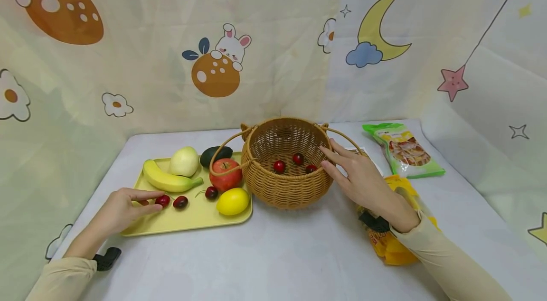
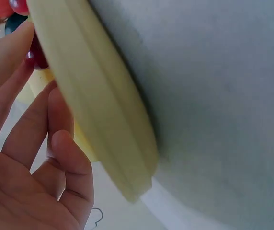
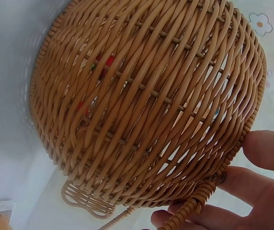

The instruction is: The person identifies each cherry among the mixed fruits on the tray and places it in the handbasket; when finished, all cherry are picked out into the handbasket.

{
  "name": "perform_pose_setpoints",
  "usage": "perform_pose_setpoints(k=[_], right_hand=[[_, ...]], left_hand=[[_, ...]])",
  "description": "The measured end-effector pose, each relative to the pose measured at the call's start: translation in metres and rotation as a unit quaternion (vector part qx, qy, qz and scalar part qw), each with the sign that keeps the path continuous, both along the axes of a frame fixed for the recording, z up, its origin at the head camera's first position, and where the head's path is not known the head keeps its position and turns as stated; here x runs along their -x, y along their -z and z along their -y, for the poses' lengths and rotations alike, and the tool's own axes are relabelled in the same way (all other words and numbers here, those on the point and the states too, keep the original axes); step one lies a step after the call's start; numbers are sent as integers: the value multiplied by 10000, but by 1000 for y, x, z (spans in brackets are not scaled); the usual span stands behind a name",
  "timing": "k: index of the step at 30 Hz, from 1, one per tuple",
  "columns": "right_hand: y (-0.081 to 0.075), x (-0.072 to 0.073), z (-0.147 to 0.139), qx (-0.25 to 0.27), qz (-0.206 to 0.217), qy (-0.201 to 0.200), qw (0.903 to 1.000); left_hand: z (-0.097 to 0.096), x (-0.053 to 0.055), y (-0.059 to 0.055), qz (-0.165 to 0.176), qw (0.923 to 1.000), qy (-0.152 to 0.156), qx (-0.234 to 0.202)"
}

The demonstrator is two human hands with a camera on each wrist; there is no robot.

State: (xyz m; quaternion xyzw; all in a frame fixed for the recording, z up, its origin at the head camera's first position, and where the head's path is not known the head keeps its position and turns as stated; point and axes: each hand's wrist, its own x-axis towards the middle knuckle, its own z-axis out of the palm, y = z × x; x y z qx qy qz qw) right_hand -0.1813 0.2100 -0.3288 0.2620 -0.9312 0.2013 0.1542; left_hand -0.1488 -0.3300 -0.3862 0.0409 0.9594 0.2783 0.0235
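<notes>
My left hand point(image 1: 128, 210) pinches a dark red cherry point(image 1: 162, 201) between thumb and fingertips, low over the left part of the yellow tray point(image 1: 188, 225). Close by lies a second cherry point(image 1: 180, 202), and a stemmed cherry point(image 1: 211, 192) sits farther right. My right hand point(image 1: 363, 177) rests straight fingers on the right rim of a wicker basket point(image 1: 288, 192), beside its handle. In the right wrist view, the thumb and a finger touch the woven edge of the basket point(image 3: 146, 100). Three cherries point(image 1: 298, 159) show inside the basket.
The tray also bears a banana point(image 1: 168, 177), a pale round fruit point(image 1: 184, 161), an avocado point(image 1: 215, 156), a red pomegranate point(image 1: 226, 175) and a lemon point(image 1: 232, 202). A green snack bag point(image 1: 406, 151) lies at the back right; a yellow bag point(image 1: 389, 246) lies under the right forearm.
</notes>
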Motion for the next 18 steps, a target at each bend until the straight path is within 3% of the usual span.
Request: perform_pose_setpoints(k=[18], right_hand=[[1, 1, 1, -6, -56, 19, 10000]], left_hand=[[-2, 4, 3, -7, 9998, 46, 187]])
